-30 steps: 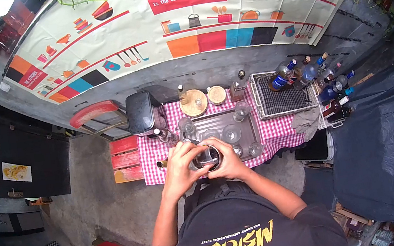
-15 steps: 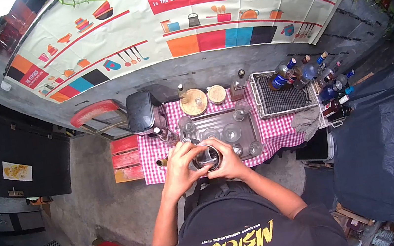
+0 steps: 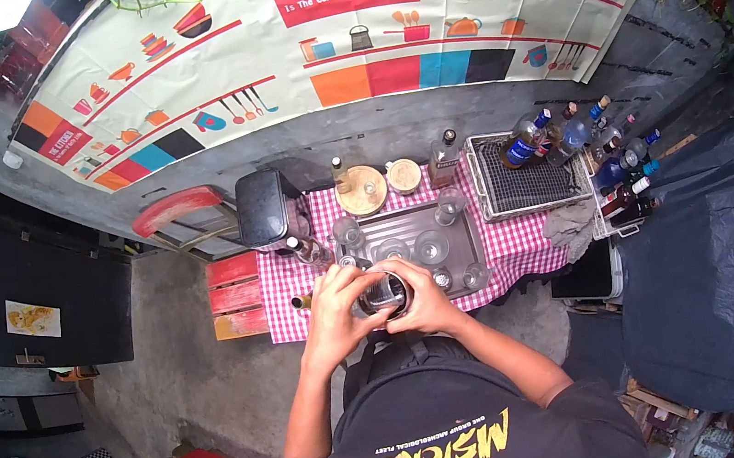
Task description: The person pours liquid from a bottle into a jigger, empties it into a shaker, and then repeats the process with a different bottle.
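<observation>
Glossy clear glass tumbler held over a matt grey ribbed metal tray, red-and-white checked cloth covering the counter, round wooden boards matt, bottles glossy glass.

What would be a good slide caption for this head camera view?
Both hands, left and right, grip a metal cup above a tray of glasses on a checked tablecloth.
</observation>
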